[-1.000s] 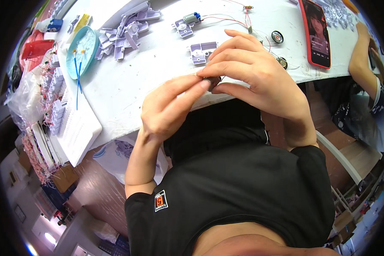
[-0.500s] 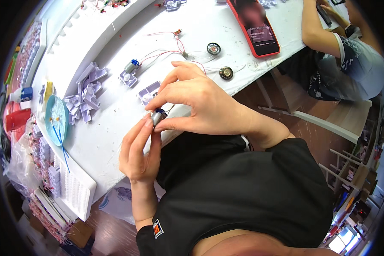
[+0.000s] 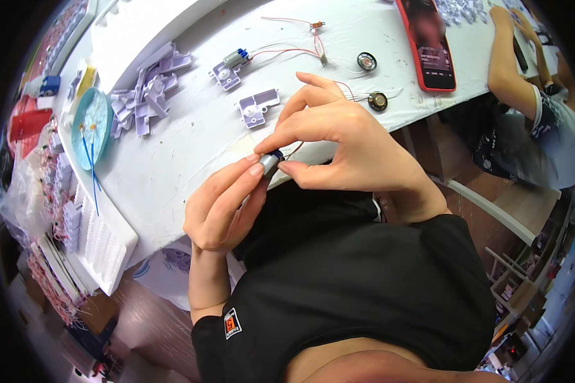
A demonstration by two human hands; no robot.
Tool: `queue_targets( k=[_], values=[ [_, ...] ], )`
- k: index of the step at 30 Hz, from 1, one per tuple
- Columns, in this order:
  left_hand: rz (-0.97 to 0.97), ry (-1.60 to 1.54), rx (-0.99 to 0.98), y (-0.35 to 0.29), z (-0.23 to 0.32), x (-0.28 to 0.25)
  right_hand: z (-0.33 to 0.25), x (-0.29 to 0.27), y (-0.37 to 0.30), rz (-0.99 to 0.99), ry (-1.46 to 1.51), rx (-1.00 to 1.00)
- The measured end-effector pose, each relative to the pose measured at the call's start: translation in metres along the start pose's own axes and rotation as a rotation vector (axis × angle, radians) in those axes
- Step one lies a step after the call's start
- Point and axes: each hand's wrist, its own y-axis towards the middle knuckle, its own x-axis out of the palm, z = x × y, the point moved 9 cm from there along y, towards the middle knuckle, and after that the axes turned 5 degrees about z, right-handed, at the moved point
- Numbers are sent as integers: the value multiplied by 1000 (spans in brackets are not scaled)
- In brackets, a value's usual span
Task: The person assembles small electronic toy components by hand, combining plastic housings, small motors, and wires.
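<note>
Both hands meet over the near edge of the white table (image 3: 191, 147). A small silver motor (image 3: 271, 162) with a dark blue end sits between them: my left hand (image 3: 222, 205) pinches it from below with thumb and fingers, and my right hand (image 3: 338, 147) grips its top with thumb and forefinger. A thin red wire runs off behind my right hand. Just beyond lies a lilac plastic housing (image 3: 257, 107), and farther back a second housing with a motor and red wires (image 3: 229, 66).
A heap of lilac plastic parts (image 3: 147, 89) and a teal dish with blue sticks (image 3: 91, 127) lie left. Two small round speakers (image 3: 367, 61) and a red-cased phone (image 3: 428, 42) lie right. Another person's arm (image 3: 511, 70) rests at the far right. White trays (image 3: 102, 236) line the left edge.
The view has swung, so the table sits higher and left. Both hands stay together on the small motor, which is now plainly visible between the fingertips.
</note>
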Motion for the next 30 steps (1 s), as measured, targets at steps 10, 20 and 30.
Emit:
queue_targets(
  k=[10,20,30],
  values=[
    [-59,-6,-210,5,-21,0,15,-6,0,-6,101,104],
    [-353,146,-225,37,-57,22,53,-41,-4,527,172,256],
    [-373,41,-280,31,-65,22,30,-7,11,274,-219,24]
  ],
)
